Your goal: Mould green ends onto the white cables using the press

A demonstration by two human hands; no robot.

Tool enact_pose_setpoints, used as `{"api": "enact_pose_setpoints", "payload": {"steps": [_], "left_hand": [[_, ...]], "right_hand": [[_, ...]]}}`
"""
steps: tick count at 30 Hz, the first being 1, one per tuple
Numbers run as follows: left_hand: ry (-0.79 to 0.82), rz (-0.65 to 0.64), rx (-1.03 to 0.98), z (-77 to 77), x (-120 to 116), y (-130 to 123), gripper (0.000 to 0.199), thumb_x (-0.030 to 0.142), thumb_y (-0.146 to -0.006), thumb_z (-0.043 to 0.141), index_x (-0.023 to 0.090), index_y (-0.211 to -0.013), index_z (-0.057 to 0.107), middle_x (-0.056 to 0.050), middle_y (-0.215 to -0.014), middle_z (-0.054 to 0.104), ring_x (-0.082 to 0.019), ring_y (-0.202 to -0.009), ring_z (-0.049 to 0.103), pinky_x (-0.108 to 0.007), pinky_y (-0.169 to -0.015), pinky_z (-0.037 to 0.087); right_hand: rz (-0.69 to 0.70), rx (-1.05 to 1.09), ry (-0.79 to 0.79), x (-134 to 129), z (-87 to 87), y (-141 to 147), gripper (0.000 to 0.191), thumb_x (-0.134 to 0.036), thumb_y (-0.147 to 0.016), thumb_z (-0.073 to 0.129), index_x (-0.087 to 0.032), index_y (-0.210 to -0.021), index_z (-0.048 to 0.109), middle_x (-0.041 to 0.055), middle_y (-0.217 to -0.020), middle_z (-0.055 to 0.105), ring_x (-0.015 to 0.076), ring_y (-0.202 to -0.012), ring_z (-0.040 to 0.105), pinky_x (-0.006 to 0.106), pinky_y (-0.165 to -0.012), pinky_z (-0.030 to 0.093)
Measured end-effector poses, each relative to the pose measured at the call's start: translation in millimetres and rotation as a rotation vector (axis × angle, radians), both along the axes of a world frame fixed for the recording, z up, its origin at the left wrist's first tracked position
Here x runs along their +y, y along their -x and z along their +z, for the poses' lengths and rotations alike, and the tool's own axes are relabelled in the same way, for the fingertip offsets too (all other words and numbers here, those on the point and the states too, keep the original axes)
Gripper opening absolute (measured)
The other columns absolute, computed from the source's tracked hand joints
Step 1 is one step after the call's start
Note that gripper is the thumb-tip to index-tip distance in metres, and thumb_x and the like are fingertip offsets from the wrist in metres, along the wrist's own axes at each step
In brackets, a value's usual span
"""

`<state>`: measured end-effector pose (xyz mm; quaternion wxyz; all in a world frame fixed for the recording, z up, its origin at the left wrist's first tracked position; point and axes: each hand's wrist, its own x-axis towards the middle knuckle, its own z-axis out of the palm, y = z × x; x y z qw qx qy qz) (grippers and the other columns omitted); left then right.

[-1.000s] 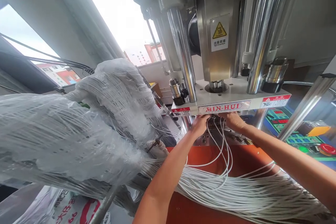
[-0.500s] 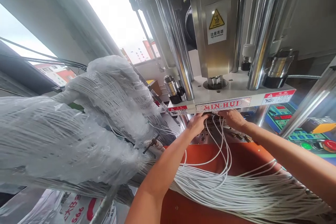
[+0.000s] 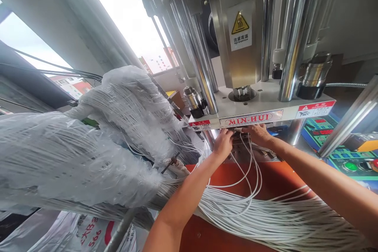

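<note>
Both your hands reach in beneath the MIN-HUI plate. Your left hand has its fingers partly curled by the ends of a few white cables; your right hand is bent just beside those ends. The plate's shadow hides your fingertips, so whether either hand grips a cable can't be told. The cables loop down over the orange surface, above the thick cable bundle.

At my left: long plastic-wrapped pale cable bundles;
Before me: thin white cables on flat orange tabletop;
Behind tabletop: upright silver metal press;
Right of press: blue rectangular control panel
</note>
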<state>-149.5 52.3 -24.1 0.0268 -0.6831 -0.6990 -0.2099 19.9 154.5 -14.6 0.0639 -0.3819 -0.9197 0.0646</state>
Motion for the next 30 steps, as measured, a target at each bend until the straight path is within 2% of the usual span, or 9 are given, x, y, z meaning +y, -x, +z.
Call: {"api": "enact_pose_setpoints", "payload": {"steps": [4,9,13,15,18,20,23,27,30], "left_hand": [[0.065,-0.022,0.014,-3.6,12,8,0.035,0.004,-0.084,0.046,0.022,-0.102,0.070,-0.007,-0.099,0.060,-0.020,-0.099,0.057,-0.029,-0.084,0.049],[0.059,0.010,0.041,-1.4,11,10,0.036,0.007,-0.086,0.048,0.025,-0.107,0.070,-0.006,-0.101,0.061,-0.020,-0.104,0.055,-0.029,-0.085,0.049],[0.018,0.047,0.094,7.9,-3,0,0.035,0.013,-0.089,0.046,0.027,-0.114,0.067,-0.006,-0.103,0.061,-0.023,-0.104,0.053,-0.033,-0.085,0.049],[-0.056,0.013,0.142,10.9,-9,-10,0.044,0.011,-0.088,0.045,0.025,-0.127,0.058,-0.007,-0.113,0.059,-0.024,-0.110,0.050,-0.036,-0.091,0.047],[-0.103,-0.123,0.232,10.3,-10,-23,0.056,0.006,-0.083,0.048,0.022,-0.136,0.047,-0.008,-0.124,0.054,-0.026,-0.121,0.042,-0.039,-0.098,0.043],[-0.074,-0.191,0.270,7.3,-7,-27,0.053,0.007,-0.082,0.049,0.018,-0.134,0.048,-0.009,-0.124,0.054,-0.027,-0.124,0.039,-0.040,-0.099,0.043],[-0.055,-0.207,0.285,2.8,1,-27,0.043,0.010,-0.085,0.046,0.013,-0.127,0.053,-0.012,-0.119,0.056,-0.028,-0.128,0.036,-0.042,-0.099,0.043],[-0.055,-0.221,0.219,3.6,5,-19,0.037,0.011,-0.086,0.046,0.016,-0.121,0.059,-0.011,-0.118,0.057,-0.027,-0.128,0.036,-0.040,-0.100,0.044],[-0.057,-0.211,0.156,7.9,4,-18,0.040,0.006,-0.085,0.045,0.019,-0.119,0.061,-0.008,-0.116,0.059,-0.023,-0.122,0.041,-0.038,-0.101,0.044]], "right_hand": [[-0.002,0.061,0.010,7,-10.2,2,0.066,-0.008,-0.081,0.039,-0.040,-0.138,0.049,0.0113,-0.108,0.066,0.0332,-0.105,0.053,0.051,-0.088,0.037],[0.014,0.117,0.023,22,-15.3,5,0.064,-0.012,-0.078,0.047,-0.035,-0.137,0.051,0.0106,-0.110,0.068,0.0319,-0.104,0.058,0.053,-0.093,0.038],[0.040,0.200,0.025,33,-11.3,-6,0.065,-0.006,-0.074,0.047,-0.027,-0.134,0.055,0.0089,-0.120,0.066,0.0305,-0.109,0.058,0.047,-0.094,0.044],[0.073,0.250,0.035,34,-10.8,-16,0.067,-0.003,-0.072,0.045,-0.025,-0.134,0.056,0.0069,-0.118,0.067,0.0272,-0.109,0.059,0.040,-0.095,0.046],[0.133,0.305,0.067,31,-13.7,-26,0.069,0.000,-0.068,0.042,-0.025,-0.130,0.060,0.0051,-0.112,0.070,0.0247,-0.106,0.061,0.036,-0.094,0.047],[0.166,0.332,0.086,29,-16.4,-28,0.069,0.001,-0.066,0.041,-0.024,-0.127,0.062,0.0059,-0.112,0.070,0.0257,-0.109,0.061,0.037,-0.096,0.047],[0.185,0.356,0.112,30,-18.6,-25,0.070,0.001,-0.063,0.041,-0.022,-0.124,0.064,0.0080,-0.113,0.069,0.0287,-0.111,0.060,0.042,-0.097,0.045],[0.148,0.402,0.150,37,-19.2,-23,0.067,-0.001,-0.060,0.044,-0.021,-0.120,0.067,0.0091,-0.104,0.072,0.0305,-0.099,0.064,0.045,-0.090,0.049],[0.090,0.506,0.155,43,-20.1,-30,0.065,-0.003,-0.061,0.043,-0.018,-0.119,0.067,0.0088,-0.101,0.073,0.0282,-0.099,0.064,0.045,-0.094,0.048]]}}
